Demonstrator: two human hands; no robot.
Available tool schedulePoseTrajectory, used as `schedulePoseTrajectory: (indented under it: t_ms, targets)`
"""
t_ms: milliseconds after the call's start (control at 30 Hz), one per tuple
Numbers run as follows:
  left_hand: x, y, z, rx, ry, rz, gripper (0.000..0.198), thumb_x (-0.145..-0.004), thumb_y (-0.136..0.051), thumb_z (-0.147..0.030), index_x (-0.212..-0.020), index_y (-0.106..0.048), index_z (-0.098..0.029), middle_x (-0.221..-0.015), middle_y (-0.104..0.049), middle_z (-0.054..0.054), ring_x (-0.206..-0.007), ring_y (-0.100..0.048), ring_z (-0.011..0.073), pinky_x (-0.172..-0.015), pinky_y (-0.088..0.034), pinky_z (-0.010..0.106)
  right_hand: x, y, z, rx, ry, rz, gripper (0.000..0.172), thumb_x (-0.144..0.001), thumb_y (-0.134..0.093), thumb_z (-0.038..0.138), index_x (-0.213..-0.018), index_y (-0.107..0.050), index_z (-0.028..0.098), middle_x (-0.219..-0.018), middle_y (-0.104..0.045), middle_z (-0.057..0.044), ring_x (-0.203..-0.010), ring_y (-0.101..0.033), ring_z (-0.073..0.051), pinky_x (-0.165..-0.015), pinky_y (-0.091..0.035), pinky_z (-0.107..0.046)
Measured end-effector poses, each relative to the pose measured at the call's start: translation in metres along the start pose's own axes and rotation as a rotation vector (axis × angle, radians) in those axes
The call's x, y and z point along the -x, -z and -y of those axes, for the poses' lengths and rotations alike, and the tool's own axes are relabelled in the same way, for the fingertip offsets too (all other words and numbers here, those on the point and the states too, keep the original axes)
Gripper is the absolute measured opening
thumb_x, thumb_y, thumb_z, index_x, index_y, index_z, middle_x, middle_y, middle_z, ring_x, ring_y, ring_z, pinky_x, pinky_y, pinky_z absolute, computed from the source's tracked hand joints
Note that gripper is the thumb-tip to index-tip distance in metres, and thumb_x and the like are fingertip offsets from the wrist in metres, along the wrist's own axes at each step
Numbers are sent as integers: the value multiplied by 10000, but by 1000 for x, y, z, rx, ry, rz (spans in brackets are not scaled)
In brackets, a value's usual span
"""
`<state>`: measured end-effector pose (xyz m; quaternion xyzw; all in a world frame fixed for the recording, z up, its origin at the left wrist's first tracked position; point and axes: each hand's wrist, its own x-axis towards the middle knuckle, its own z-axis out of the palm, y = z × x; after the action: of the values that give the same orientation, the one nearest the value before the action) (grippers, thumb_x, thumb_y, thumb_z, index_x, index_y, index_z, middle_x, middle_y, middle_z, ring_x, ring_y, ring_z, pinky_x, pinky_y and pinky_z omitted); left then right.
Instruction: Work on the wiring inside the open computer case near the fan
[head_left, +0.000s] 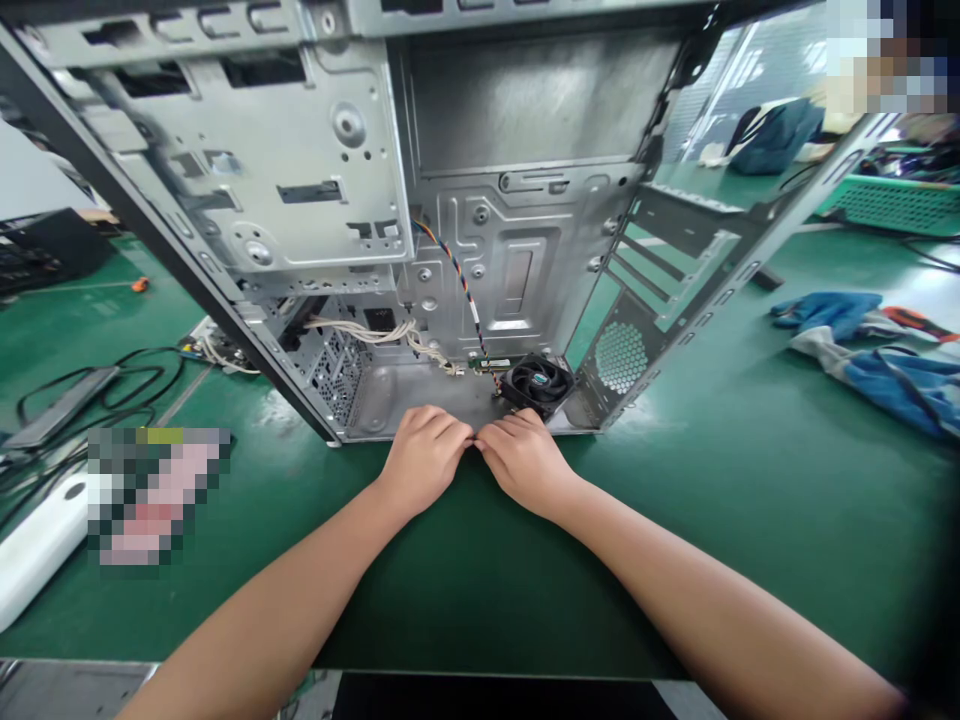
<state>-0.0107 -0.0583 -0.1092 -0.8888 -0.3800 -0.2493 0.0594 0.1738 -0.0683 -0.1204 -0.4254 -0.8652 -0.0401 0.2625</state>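
My left hand (426, 458) and my right hand (527, 462) meet in front of the lower edge of an open computer case (367, 435). The fingers of both are curled, and the thumbs and fingertips come close together. A tiny dark bit shows between them, too small to name. Just behind my right hand, a black cooling fan (538, 382) sits tilted on the case floor. Beside it lies a green memory module (491, 364). A multicoloured twisted cable (459, 275) runs down to the fan, and white cables (409, 333) hang to the left.
The case stands upright on a green table (480, 580). At left are a white object (52, 540), black cords (150, 375) and a pixelated patch. Blue cloth gloves (877, 350) and a green basket (900, 203) are on the right. The table's front edge is close to me.
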Motion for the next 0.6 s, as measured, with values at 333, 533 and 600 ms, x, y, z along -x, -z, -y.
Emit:
schedulePoseTrajectory:
  t_ms: [333, 533, 600]
  targets:
    - [1, -1, 2, -64, -18, 35, 189, -956, -479, -220, -809, -595, -191, -784, -646, 21, -834, -521, 196, -753, -346, 342, 1, 0, 0, -49, -20, 4, 259, -954, -394, 200, -748, -549, 172, -682, -610, -28, -666, -510, -150, -739, -273, -311]
    - [1, 0, 1, -76, -8, 35, 211, -962, -459, -216, -807, -601, -196, -781, -652, 23, -840, -526, 196, -766, -349, 348, 0, 3, 1, -101, -42, 3, 240, -954, -394, 204, -788, -564, 169, -724, -628, -34, -697, -536, -154, -745, -286, -311]
    - [1, 0, 1, -70, -2, 32, 203, -961, -464, -221, -815, -603, -195, -781, -654, 22, -839, -526, 196, -769, -350, 350, -1, 4, 1, -114, -48, 8, 236, -950, -393, 199, -788, -562, 170, -718, -621, -34, -702, -536, -156, -747, -287, -310]
